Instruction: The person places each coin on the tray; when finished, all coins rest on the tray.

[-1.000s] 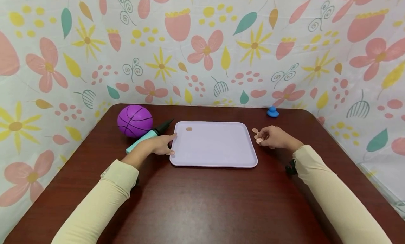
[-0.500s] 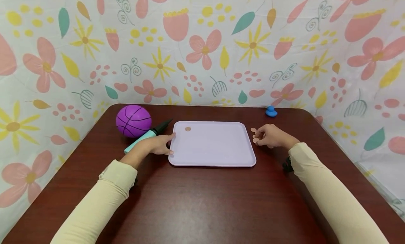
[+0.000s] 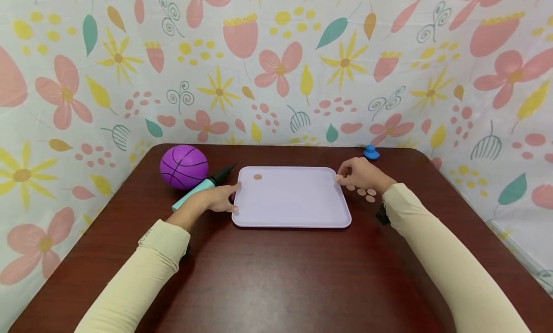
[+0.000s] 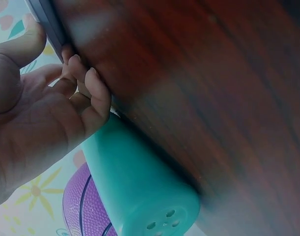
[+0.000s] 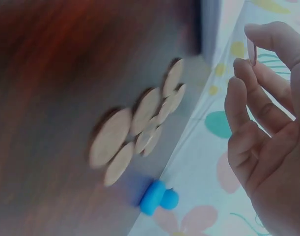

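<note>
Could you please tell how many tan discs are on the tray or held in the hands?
2. One tan disc lies near the far left corner of the tray; another disc is pinched by the right hand, which may hide others.

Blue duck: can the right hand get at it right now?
Likely yes: nothing visible blocks the right hand from the blue duck, though its pinched disc may need setting down first.

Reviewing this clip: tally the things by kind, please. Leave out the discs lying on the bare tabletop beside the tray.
Tray: 1
Discs: 2, one disc on the tray, one disc pinched by the right hand
Purple ball: 1
Teal and black pump: 1
Blue toy duck: 1
Total: 6
</note>
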{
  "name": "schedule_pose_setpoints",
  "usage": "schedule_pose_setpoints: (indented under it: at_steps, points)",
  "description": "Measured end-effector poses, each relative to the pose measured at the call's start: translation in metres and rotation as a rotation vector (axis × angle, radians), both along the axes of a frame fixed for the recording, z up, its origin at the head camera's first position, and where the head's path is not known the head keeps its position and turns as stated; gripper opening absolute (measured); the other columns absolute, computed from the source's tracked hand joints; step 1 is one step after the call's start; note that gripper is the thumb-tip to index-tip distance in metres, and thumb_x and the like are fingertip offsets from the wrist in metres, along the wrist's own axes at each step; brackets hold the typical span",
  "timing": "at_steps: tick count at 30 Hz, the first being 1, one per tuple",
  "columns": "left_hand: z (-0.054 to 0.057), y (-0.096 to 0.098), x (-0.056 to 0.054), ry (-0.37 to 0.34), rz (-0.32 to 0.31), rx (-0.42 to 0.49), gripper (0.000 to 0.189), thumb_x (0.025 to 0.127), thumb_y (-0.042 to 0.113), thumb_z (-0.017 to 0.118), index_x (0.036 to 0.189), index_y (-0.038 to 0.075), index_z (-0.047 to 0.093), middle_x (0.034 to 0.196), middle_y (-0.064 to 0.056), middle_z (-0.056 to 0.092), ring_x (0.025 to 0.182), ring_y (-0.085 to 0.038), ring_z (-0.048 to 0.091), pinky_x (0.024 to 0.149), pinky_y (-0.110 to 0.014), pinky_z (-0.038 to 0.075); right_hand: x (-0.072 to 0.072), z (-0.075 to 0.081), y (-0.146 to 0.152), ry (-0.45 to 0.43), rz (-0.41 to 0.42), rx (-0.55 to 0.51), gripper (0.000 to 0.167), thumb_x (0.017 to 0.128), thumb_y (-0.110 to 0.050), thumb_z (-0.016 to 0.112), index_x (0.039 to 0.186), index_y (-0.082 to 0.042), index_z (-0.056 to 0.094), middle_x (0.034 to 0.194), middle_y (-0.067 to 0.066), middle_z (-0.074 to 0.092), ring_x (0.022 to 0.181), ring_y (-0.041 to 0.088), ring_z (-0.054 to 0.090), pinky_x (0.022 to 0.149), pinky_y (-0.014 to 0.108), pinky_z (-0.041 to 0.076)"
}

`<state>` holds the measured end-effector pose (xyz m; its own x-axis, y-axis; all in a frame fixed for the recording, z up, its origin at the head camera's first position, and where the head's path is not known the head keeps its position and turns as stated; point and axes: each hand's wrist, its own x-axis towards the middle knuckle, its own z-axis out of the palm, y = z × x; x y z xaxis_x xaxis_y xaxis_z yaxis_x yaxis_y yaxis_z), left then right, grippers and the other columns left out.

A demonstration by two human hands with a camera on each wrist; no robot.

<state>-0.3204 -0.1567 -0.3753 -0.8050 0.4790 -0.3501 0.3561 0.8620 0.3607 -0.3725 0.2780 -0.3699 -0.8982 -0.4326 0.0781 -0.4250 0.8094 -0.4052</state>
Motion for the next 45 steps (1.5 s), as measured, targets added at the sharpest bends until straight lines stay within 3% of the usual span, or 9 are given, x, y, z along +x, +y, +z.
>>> schedule_pose_setpoints:
  at_steps: [5, 15, 22, 27, 38, 45]
  points:
    - [0.001, 0.000, -0.003, -0.007, 0.002, -0.011, 0.086, 0.096, 0.025, 0.067, 0.156, -0.003, 0.013, 0.157, -0.024, 0.029, 0.144, -0.034, 0.031, 0.117, -0.043, 0.025, -0.007, 0.006, -0.022, -0.010, -0.003, -0.005, 0.022, 0.086, -0.022, 0.078, 0.100, -0.005, 0.074, 0.085, 0.002, 0.070, 0.080, 0.019, 0.063, 0.071, 0.036, 0.052]
    - [0.005, 0.002, -0.006, -0.021, 0.014, -0.042, 0.086, 0.096, 0.026, 0.066, 0.157, 0.000, 0.012, 0.157, -0.023, 0.028, 0.145, -0.033, 0.028, 0.117, -0.043, 0.024, -0.022, 0.005, -0.069, -0.029, 0.029, -0.032, 0.018, 0.086, -0.022, 0.078, 0.096, -0.008, 0.076, 0.085, 0.002, 0.070, 0.081, 0.019, 0.062, 0.071, 0.035, 0.049]
    - [0.001, 0.003, -0.005, -0.012, 0.020, -0.038, 0.086, 0.095, 0.027, 0.067, 0.157, 0.001, 0.014, 0.157, -0.022, 0.031, 0.145, -0.033, 0.030, 0.117, -0.043, 0.025, -0.029, 0.001, -0.099, -0.064, -0.035, 0.002, 0.020, 0.086, -0.026, 0.076, 0.095, -0.008, 0.077, 0.092, 0.005, 0.072, 0.081, 0.019, 0.063, 0.068, 0.034, 0.051]
    - [0.000, 0.002, -0.005, -0.012, 0.025, -0.036, 0.086, 0.095, 0.026, 0.068, 0.157, 0.000, 0.014, 0.156, -0.022, 0.032, 0.144, -0.033, 0.031, 0.117, -0.043, 0.026, -0.033, 0.000, -0.120, -0.094, -0.026, -0.006, 0.023, 0.086, -0.027, 0.075, 0.096, -0.006, 0.076, 0.096, 0.008, 0.071, 0.085, 0.021, 0.063, 0.070, 0.035, 0.051]
    - [0.000, 0.000, -0.003, -0.023, 0.037, -0.041, 0.086, 0.096, 0.027, 0.067, 0.158, 0.002, 0.013, 0.157, -0.021, 0.029, 0.144, -0.032, 0.030, 0.117, -0.043, 0.026, -0.040, -0.006, -0.151, -0.132, -0.051, 0.040, 0.028, 0.087, -0.029, 0.075, 0.103, -0.007, 0.075, 0.103, 0.007, 0.071, 0.090, 0.020, 0.064, 0.076, 0.036, 0.053]
    - [0.000, 0.000, -0.004, -0.026, 0.040, -0.039, 0.086, 0.096, 0.027, 0.067, 0.158, 0.002, 0.013, 0.157, -0.021, 0.030, 0.144, -0.032, 0.031, 0.117, -0.043, 0.026, -0.045, -0.013, -0.164, -0.123, 0.005, 0.035, 0.024, 0.088, -0.026, 0.075, 0.100, -0.006, 0.076, 0.099, 0.007, 0.072, 0.091, 0.019, 0.064, 0.080, 0.035, 0.052]
